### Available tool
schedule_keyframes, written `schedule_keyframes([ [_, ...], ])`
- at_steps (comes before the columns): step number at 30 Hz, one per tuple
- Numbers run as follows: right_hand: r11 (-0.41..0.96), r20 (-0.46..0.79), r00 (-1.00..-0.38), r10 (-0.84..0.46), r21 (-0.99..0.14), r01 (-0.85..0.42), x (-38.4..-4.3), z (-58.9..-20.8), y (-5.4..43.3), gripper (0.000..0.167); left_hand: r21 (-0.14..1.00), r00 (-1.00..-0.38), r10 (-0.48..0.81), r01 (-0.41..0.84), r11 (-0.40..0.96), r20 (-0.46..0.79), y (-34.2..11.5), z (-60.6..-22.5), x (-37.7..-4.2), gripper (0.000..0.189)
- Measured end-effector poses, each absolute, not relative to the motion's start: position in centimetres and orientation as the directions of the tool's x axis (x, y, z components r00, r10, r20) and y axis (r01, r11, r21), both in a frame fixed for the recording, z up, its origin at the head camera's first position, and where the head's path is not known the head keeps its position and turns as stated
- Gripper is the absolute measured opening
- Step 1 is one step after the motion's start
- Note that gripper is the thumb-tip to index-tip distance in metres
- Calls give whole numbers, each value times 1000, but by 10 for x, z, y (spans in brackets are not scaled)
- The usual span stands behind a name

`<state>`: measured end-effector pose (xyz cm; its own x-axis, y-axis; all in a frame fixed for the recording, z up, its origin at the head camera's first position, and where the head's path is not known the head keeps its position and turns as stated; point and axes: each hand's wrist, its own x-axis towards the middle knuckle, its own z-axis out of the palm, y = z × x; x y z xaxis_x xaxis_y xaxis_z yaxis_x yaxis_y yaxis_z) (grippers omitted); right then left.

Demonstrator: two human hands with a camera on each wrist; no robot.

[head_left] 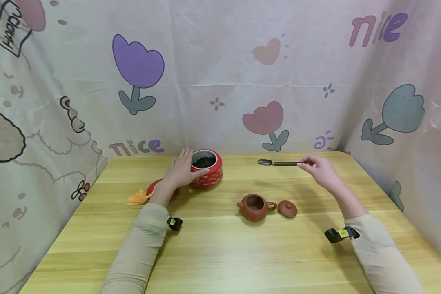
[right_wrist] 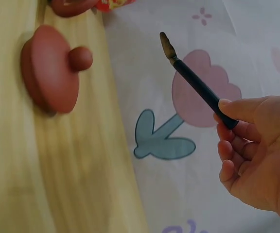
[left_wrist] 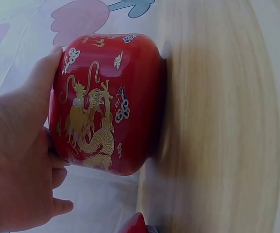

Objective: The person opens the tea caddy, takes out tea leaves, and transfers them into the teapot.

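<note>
Head view: one red jar [head_left: 212,179] is standing on the surface [head_left: 213,257], holding dark leaves [head_left: 204,162]; left hand [head_left: 181,170] gripping its side. Right hand [head_left: 321,171] is pinching one scoop [head_left: 284,163], raised. One teapot [head_left: 253,214] is sitting uncovered. Two lids lying: brown lid [head_left: 287,209] beside teapot, red lid [head_left: 153,187] near jar.

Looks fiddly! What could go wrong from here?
The right hand pinches the slim black scoop near one end, so it might twist or slip. The glossy red, lidless jar of dark leaves could spill if the left hand, touching it, pushed hard. The round brown clay lid lies loose beside the brown clay teapot and might get knocked.
</note>
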<state>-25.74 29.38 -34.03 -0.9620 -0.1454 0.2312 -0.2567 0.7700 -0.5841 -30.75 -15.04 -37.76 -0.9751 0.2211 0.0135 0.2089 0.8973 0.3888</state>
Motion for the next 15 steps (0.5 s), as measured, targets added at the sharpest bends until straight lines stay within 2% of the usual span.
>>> schedule_keyframes([
  [15,734,288,-942,-170,-601,-317,-282,-320,254,27,344,-976,217,212,915,23,-147,-378,-307,114],
])
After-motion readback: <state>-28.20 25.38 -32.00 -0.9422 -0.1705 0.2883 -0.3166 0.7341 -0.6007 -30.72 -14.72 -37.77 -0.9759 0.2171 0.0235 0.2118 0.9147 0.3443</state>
